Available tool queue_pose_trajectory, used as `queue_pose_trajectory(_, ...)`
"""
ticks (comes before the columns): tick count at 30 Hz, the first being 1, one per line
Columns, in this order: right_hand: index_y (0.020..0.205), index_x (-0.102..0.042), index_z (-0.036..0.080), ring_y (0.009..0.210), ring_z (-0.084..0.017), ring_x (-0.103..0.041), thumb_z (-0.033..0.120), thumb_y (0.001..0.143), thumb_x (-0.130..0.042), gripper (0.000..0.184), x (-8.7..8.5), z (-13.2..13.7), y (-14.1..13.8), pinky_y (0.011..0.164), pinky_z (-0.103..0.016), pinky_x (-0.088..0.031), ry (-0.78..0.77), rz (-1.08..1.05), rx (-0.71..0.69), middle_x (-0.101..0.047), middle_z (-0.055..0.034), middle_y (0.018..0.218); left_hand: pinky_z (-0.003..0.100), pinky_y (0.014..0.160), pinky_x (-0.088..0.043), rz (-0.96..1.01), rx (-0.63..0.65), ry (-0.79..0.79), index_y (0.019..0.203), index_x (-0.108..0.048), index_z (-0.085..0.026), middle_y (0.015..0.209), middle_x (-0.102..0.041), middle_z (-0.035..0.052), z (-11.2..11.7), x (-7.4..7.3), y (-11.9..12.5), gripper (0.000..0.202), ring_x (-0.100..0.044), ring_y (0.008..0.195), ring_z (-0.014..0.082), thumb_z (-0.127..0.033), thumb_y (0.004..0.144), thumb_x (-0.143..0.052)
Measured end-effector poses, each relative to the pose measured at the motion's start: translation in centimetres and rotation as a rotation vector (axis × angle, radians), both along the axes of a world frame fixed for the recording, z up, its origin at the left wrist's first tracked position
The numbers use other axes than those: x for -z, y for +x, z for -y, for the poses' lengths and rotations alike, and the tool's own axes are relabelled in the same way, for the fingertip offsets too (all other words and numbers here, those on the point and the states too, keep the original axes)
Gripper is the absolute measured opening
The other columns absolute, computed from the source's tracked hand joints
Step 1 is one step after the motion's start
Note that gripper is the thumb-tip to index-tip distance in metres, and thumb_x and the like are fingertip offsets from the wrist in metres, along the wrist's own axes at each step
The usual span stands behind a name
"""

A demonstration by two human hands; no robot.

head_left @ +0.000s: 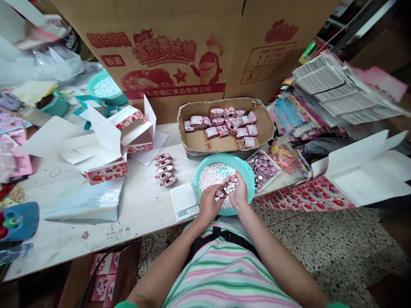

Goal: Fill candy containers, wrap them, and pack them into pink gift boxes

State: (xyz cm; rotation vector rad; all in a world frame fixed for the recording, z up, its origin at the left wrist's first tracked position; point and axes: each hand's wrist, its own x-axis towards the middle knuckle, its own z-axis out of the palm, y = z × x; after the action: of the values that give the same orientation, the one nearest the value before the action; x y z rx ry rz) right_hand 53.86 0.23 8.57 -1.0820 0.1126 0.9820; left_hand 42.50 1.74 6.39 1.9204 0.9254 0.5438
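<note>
My left hand (208, 202) pinches a small red-and-white candy packet (221, 193) above a teal plastic basin (248, 175). My right hand (239, 191) sits right beside it, its fingers gathered around several white candies (231, 184) close to the packet's mouth. More of these small white candies (210, 177) lie heaped in the basin under both hands. To the left of the basin stands a small white digital scale (183, 201), and a short row of similar packets (165, 170) lies past it.
A cardboard tray (193, 112) of filled red packets stands behind the basin, beside a small tray of round pink-and-silver candies (263, 170). Strawberry-printed white boxes (135, 128) sit open on the white table (144, 214). A large printed carton (170, 51) rises behind, and stacked sheets (340, 90) crowd the right.
</note>
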Motion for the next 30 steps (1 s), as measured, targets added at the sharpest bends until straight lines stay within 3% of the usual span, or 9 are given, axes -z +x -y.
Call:
queue_pose_trajectory(10, 0.046, -0.035, 0.021, 0.055, -0.013, -0.053, 0.045, 0.078, -0.054, 0.044, -0.4, -0.1, -0.5, 0.062, -0.028, -0.045, -0.078, 0.120, 0.003, -0.052, 0.0016, 0.052, 0.035, 0.086, -0.048, 0.042, -0.072, -0.093, 0.106, -0.061, -0.024, 0.104, -0.067, 0.0027, 0.1, 0.2, 0.2, 0.046, -0.061, 0.096, 0.0202, -0.007, 0.064, -0.068)
queue_pose_trajectory(18, 0.044, -0.032, 0.021, 0.043, -0.010, -0.041, 0.040, 0.081, -0.051, 0.046, -1.4, -0.3, -0.2, 0.048, -0.025, -0.037, -0.013, 0.067, 0.019, -0.039, 0.0041, 0.043, 0.036, 0.088, -0.047, 0.047, -0.047, -0.090, 0.106, -0.060, -0.023, 0.105, -0.066, 0.0034, 0.1, -0.1, 0.7, 0.042, -0.060, 0.098, 0.0206, -0.010, 0.067, -0.066)
queue_pose_trajectory(24, 0.043, -0.029, 0.020, 0.038, -0.007, -0.032, 0.038, 0.079, -0.055, 0.048, -1.2, -0.6, 0.0, 0.040, -0.022, -0.030, 0.000, 0.025, 0.060, -0.030, 0.0061, 0.040, 0.034, 0.087, -0.047, 0.069, -0.044, -0.075, 0.105, -0.060, -0.023, 0.104, -0.066, 0.0025, -0.1, -0.2, 0.7, 0.040, -0.060, 0.097, 0.0197, -0.009, 0.068, -0.066)
queue_pose_trajectory(30, 0.045, -0.024, 0.019, 0.034, -0.005, -0.023, 0.046, 0.080, -0.056, 0.054, -1.6, -0.6, 1.4, 0.031, -0.019, -0.019, 0.038, -0.134, 0.038, -0.027, 0.0075, 0.039, 0.033, 0.085, -0.047, 0.132, -0.052, -0.155, 0.101, -0.059, -0.022, 0.101, -0.065, 0.0027, -0.2, 0.2, 0.9, 0.036, -0.060, 0.094, 0.0195, -0.011, 0.068, -0.066)
